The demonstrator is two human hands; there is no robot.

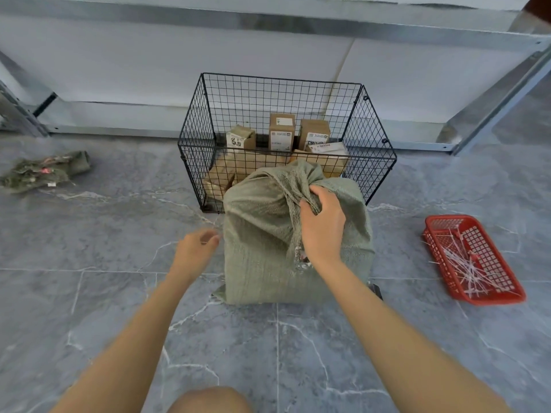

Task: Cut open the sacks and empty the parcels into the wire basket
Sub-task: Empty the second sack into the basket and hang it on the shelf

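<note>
one grey-green woven sack [262, 234] is stood on the grey marbled floor [104, 293], pressed against the front of one black wire basket [195, 144]. its bunched neck is gripped by the right hand [323, 225], fingers curled into the cloth. the left hand [195, 248] is held just beside the sack, loosely curled, nothing in it. three brown cardboard parcels [281, 132] are stood upright in the basket; those beneath cannot be counted. one crumpled green sack [44, 171] is left far left, one red plastic tray [477, 300] of white cable ties [474, 269] right.
</note>
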